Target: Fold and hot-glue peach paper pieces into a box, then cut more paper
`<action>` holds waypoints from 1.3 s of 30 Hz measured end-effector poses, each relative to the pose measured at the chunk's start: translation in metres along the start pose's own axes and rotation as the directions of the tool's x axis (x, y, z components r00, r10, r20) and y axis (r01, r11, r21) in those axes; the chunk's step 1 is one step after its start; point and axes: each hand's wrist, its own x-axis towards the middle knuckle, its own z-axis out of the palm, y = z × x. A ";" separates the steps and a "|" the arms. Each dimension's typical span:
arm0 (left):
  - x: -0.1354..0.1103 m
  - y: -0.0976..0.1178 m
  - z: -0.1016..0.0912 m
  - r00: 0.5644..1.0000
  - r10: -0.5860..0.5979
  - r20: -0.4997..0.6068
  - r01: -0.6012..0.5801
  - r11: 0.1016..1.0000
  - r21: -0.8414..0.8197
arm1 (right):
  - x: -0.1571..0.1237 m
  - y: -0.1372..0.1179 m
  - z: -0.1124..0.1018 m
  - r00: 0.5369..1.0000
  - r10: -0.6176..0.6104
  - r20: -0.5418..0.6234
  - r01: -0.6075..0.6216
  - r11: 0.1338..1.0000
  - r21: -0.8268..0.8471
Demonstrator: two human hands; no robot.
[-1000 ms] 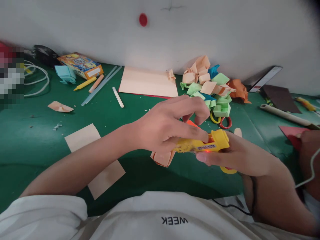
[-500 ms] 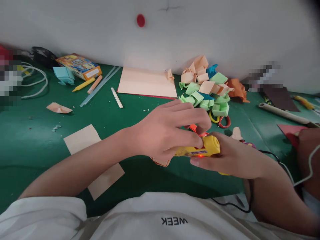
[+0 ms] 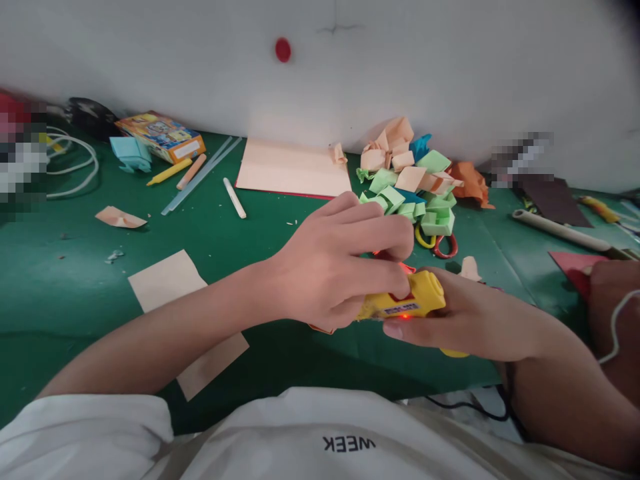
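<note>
My right hand (image 3: 465, 317) is closed around a yellow glue gun (image 3: 417, 297) with a small red light glowing on its side. My left hand (image 3: 345, 260) lies over the gun's front end with curled fingers, the fingertips against the gun's body. From under the left palm peeks the edge of a folded peach paper piece (image 3: 323, 329); most of it is hidden, as is the gun's nozzle. Something bright red (image 3: 407, 268) shows just behind the gun, partly covered by the fingers.
Folded green paper pieces (image 3: 437, 220) and peach paper lie heaped behind my hands, scissors (image 3: 445, 247) beside them. A peach sheet (image 3: 295, 167) rests by the wall. Glue sticks (image 3: 200, 177), a white marker (image 3: 234, 198) and a box (image 3: 160, 137) lie left. Another person's hand (image 3: 615, 307) is at right.
The glue gun and my right hand have shifted slightly right and down. Less of the red thing and of the folded paper shows now. The other person's hand has moved slightly left.
</note>
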 end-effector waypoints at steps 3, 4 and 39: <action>0.000 -0.001 -0.001 0.998 -0.057 0.001 0.057 0.994 -0.093 | 0.001 0.002 0.001 0.995 0.009 0.097 -0.009 1.000 0.000; 0.000 -0.002 -0.002 0.997 -0.065 0.031 0.068 0.990 -0.126 | 0.001 0.004 0.001 0.995 0.014 0.103 -0.015 1.000 0.005; -0.004 -0.011 -0.001 0.969 0.123 0.216 -0.086 0.981 -0.173 | 0.002 0.000 0.002 0.995 0.080 0.060 -0.078 0.996 -0.036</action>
